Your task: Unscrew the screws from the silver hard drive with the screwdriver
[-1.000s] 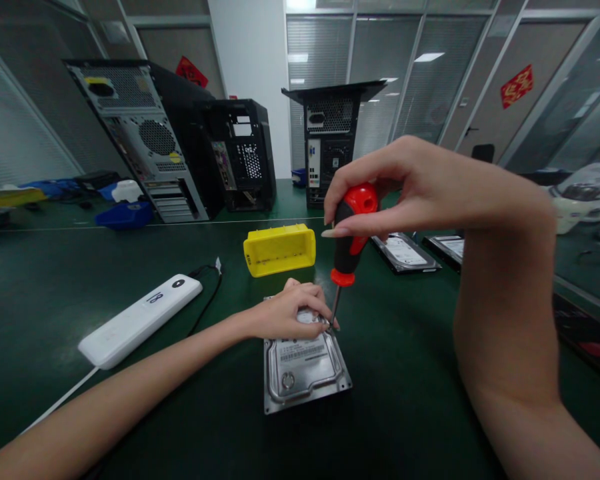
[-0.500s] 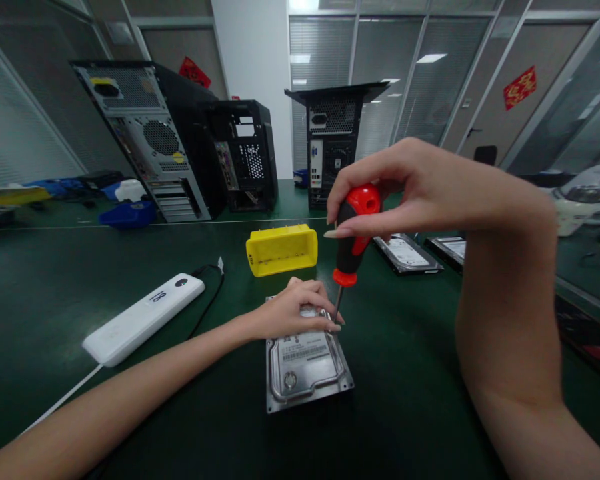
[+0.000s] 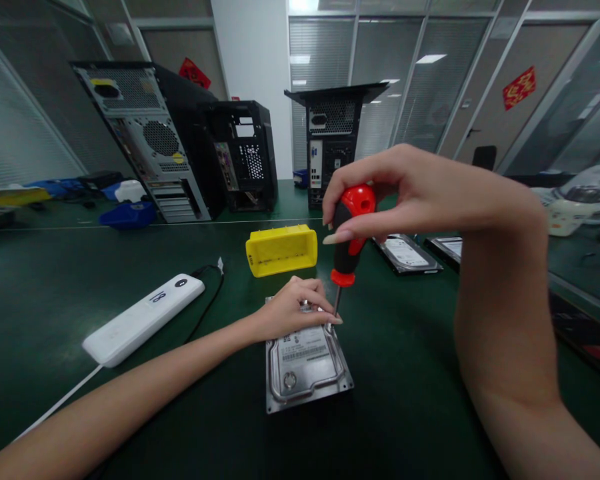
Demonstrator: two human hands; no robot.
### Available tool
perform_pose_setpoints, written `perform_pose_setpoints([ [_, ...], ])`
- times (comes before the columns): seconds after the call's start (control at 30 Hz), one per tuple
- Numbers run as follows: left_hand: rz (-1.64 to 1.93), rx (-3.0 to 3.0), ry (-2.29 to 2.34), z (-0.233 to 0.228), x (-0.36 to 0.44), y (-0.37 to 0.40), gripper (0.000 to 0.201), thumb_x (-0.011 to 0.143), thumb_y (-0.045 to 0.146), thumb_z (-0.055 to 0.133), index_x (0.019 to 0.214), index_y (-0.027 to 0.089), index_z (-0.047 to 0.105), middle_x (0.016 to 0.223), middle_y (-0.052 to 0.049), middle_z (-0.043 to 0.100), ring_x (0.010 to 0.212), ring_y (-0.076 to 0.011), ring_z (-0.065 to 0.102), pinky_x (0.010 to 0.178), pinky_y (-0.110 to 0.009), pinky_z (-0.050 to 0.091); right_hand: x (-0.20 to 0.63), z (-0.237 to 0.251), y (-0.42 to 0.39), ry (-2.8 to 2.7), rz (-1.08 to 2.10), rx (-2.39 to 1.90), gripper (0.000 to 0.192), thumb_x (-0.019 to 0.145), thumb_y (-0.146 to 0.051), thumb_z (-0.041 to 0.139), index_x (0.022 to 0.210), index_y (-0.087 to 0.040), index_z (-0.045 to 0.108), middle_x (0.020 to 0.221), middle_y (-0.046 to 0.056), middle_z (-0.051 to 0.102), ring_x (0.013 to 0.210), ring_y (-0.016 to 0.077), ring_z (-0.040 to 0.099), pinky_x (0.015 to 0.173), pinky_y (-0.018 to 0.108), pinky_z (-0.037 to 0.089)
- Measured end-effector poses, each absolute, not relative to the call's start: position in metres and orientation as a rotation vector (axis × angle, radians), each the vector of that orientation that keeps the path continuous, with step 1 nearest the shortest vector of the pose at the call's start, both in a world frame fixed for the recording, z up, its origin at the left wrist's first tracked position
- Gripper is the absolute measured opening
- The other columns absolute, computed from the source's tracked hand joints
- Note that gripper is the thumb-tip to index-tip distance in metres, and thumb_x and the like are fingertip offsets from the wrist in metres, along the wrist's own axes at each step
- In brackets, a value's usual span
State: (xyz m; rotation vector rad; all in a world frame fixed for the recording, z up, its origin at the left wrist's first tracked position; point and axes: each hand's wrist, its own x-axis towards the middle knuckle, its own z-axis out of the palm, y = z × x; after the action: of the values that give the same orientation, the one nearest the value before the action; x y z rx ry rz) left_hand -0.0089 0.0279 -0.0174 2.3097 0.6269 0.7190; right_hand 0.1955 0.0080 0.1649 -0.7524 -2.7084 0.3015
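A silver hard drive (image 3: 305, 363) with a printed label lies flat on the green table. My left hand (image 3: 300, 308) is laid across its far part, thumb and fingers curled toward the far right corner and holding it. My right hand (image 3: 380, 200) grips the red and black handle of a screwdriver (image 3: 347, 257) from above, thumb on the near side. The shaft points down, slightly tilted, and its lower end is close to the left fingertips at the drive's right edge. The very tip and any screw under it are hidden by those fingers.
Beyond the drive stands a yellow bin (image 3: 282, 253). More hard drives (image 3: 409, 254) lie at the right. A white power strip (image 3: 143, 320) with cables is on the left. Computer cases (image 3: 180, 140) line the back, near a blue tray (image 3: 127, 215).
My right hand and the screwdriver have shifted slightly left and down. The left fingers have drawn in a little near the shaft. The hard drive stays in place.
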Motion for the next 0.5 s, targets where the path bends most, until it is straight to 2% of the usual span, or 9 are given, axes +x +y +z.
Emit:
perform_pose_setpoints([
  [0.13, 0.758, 2.287, 0.571, -0.0196, -0.0068, 0.029, 0.012, 0.084, 0.028, 0.073, 0.086, 0.018, 0.079, 0.076, -0.002, 0.067, 0.071, -0.0139, 0.059, 0.068, -0.026, 0.043, 0.2002, 0.1648, 0.0087, -2.76, 0.41, -0.721, 0.028, 0.088, -0.038, 0.058, 0.108, -0.019, 0.058, 0.102, 0.005, 0.063, 0.082, 0.0139, 0.063, 0.064, 0.024, 0.054],
  [0.27, 0.767, 2.268, 0.562, -0.019, -0.0061, 0.0289, 0.011, 0.083, 0.028, 0.074, 0.084, 0.018, 0.079, 0.075, -0.002, 0.067, 0.07, -0.0136, 0.059, 0.067, -0.025, 0.043, 0.2, 0.1636, 0.0102, -2.759, 0.45, -0.72, 0.026, 0.088, -0.032, 0.057, 0.111, -0.019, 0.055, 0.109, 0.006, 0.061, 0.088, 0.0157, 0.063, 0.069, 0.026, 0.056],
  [0.37, 0.751, 2.269, 0.579, -0.0162, -0.0073, 0.0268, 0.012, 0.084, 0.029, 0.073, 0.083, 0.018, 0.079, 0.077, -0.003, 0.068, 0.072, -0.0142, 0.06, 0.07, -0.027, 0.044, 0.1967, 0.1627, 0.0114, -2.751, 0.449, -0.686, 0.029, 0.089, -0.039, 0.057, 0.111, -0.019, 0.055, 0.113, 0.006, 0.06, 0.089, 0.0152, 0.063, 0.069, 0.025, 0.057],
  [0.5, 0.715, 2.295, 0.615, -0.0124, -0.0089, 0.0232, 0.013, 0.084, 0.03, 0.073, 0.083, 0.018, 0.078, 0.082, -0.003, 0.07, 0.076, -0.0152, 0.062, 0.078, -0.029, 0.043, 0.192, 0.1625, 0.0113, -2.728, 0.362, -0.687, 0.035, 0.087, -0.047, 0.06, 0.106, -0.018, 0.057, 0.107, 0.005, 0.061, 0.083, 0.0141, 0.061, 0.065, 0.025, 0.054],
])
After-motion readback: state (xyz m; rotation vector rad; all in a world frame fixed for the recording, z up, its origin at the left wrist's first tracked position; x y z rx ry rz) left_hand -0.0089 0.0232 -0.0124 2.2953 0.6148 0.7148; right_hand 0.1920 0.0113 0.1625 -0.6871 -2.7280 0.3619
